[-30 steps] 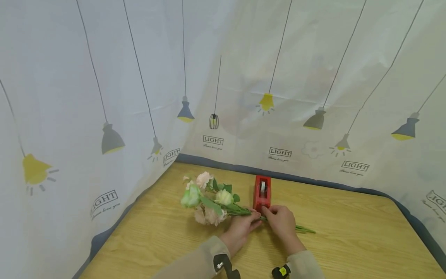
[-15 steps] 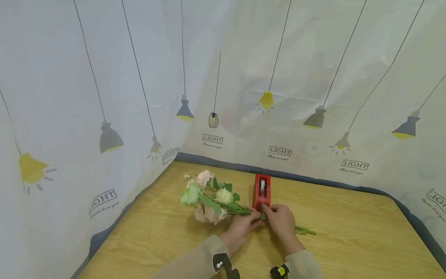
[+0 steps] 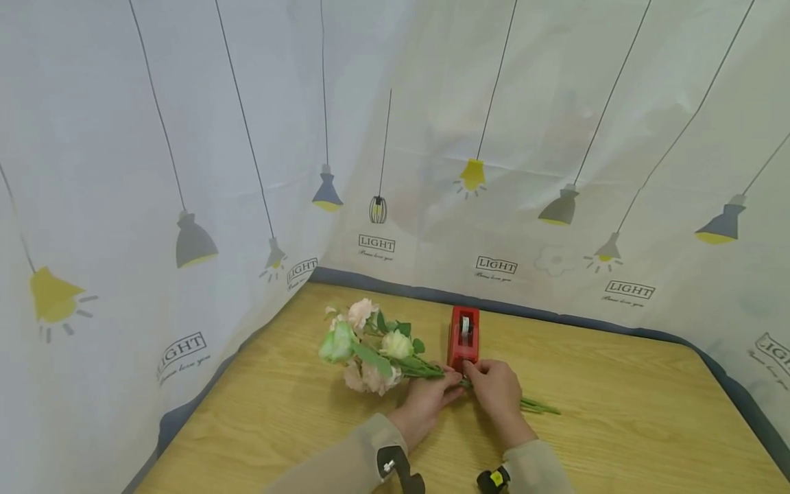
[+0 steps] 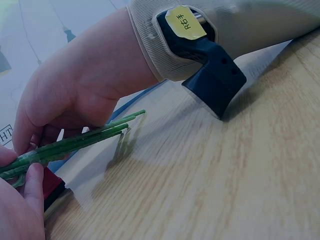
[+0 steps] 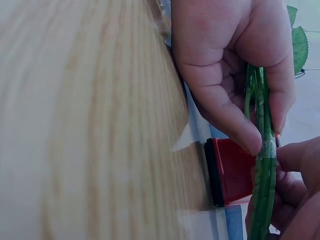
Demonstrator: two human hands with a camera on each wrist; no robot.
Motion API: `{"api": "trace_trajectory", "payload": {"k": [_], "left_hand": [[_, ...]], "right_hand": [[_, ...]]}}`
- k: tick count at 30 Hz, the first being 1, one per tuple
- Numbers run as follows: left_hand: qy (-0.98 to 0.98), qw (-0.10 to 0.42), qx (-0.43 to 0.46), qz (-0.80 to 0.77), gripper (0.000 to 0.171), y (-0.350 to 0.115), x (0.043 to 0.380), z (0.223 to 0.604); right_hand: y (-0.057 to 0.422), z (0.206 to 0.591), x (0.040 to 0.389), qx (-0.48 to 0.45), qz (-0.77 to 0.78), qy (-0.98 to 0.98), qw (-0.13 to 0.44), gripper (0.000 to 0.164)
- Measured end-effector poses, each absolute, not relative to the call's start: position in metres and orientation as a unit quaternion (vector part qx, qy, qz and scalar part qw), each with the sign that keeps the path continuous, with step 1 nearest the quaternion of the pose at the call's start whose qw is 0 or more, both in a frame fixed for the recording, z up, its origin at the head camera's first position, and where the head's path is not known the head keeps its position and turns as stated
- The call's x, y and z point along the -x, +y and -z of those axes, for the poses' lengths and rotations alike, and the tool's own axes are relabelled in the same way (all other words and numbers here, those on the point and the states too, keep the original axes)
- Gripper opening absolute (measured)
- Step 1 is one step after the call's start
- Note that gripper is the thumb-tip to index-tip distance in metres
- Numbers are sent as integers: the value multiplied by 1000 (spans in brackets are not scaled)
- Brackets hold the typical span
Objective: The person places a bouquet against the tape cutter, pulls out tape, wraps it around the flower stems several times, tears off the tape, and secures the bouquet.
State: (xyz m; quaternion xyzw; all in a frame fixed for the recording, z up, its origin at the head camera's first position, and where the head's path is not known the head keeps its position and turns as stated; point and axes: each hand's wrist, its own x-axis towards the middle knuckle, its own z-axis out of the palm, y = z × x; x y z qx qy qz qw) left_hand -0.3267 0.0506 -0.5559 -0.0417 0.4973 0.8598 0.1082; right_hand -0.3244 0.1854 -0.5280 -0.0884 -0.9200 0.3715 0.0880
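Note:
A bunch of flowers (image 3: 370, 350) with pale pink, cream and green heads lies to the left in the head view. My left hand (image 3: 424, 405) grips its green stems (image 5: 263, 195) between thumb and fingers. Clear tape (image 5: 268, 146) wraps the stems just beside the left thumb tip. My right hand (image 3: 498, 399) pinches at this tape, its fingers curled close against the stems. Right behind both hands stands a red tape dispenser (image 3: 463, 336) with a roll in it. The stem ends stick out to the right, past the right hand.
The work happens on a wood-grain table (image 3: 617, 384). Behind and to the left hangs a white cloth (image 3: 432, 206) printed with lamps, its dark blue hem along the table edge. A black wrist mount (image 4: 215, 75) sits on the right sleeve.
Both hands stay almost in place at the stems. The whole head view has shifted slightly; the flowers and dispenser stand as before.

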Motion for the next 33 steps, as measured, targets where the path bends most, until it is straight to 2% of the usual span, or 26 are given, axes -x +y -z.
{"api": "trace_trajectory", "payload": {"k": [11, 15, 22, 26, 30, 33], "left_hand": [[507, 101, 36, -855, 10, 51, 327, 554], [500, 103, 39, -859, 11, 51, 326, 554], [499, 117, 27, -858, 11, 49, 327, 552], [515, 113, -14, -850, 9, 47, 328, 541], [521, 127, -68, -841, 8, 41, 329, 524], [534, 144, -110, -826, 16, 35, 329, 510]], "right_hand": [[186, 528, 322, 83, -340, -933, 79, 31], [188, 526, 321, 67, -364, -927, 63, 35], [205, 499, 315, 45, -415, -908, -32, 35], [218, 487, 314, 26, -436, -898, -60, 31], [232, 481, 315, -31, -478, -873, -97, 29], [239, 478, 316, -97, -509, -844, -139, 30]]}}
